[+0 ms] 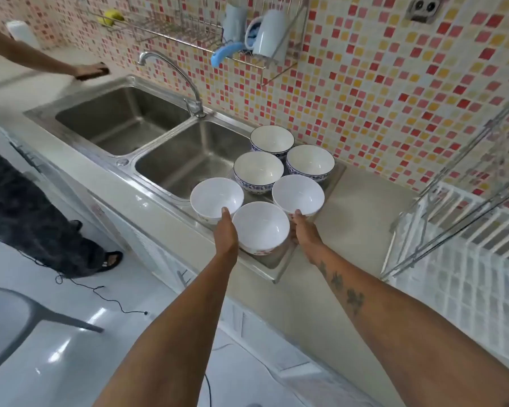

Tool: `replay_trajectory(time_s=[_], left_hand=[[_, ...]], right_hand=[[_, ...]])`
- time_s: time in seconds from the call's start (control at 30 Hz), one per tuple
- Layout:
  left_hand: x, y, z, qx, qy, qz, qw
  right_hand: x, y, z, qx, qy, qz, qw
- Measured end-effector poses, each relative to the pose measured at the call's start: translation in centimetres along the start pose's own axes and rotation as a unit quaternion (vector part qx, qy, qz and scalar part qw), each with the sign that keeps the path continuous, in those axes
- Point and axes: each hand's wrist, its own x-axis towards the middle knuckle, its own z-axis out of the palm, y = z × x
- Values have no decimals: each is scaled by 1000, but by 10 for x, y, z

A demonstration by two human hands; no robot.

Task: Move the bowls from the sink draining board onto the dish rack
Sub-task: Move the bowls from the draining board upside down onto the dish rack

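Six bowls sat on the draining board (272,261), right of the sink (188,160). The left hand (225,232) gripped the front-left white bowl (216,199), thumb over its rim; the right hand (305,230) clamped the right white bowl (298,194). Dish rack (465,259) stood at right.

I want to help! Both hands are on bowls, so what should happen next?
Probably lift both: the left hand grips the left white bowl, the right hand the right white bowl, and the dish rack waits to the right.
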Motion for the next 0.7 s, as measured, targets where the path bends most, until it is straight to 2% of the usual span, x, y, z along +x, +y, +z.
replay_trajectory(time_s=[0.13,0.33,0.57,0.7], left_hand=[[4,-4,6,-42,8,-27,999],[3,-7,15,-71,25,-20,997],[9,-10,21,-70,38,-28,996],[9,-12,23,-64,35,-24,997]], right_hand=[[11,9,4,55,6,30,998],[13,8,15,132,-2,38,991],[13,5,26,118,-17,21,993],[7,3,28,122,-14,42,992]])
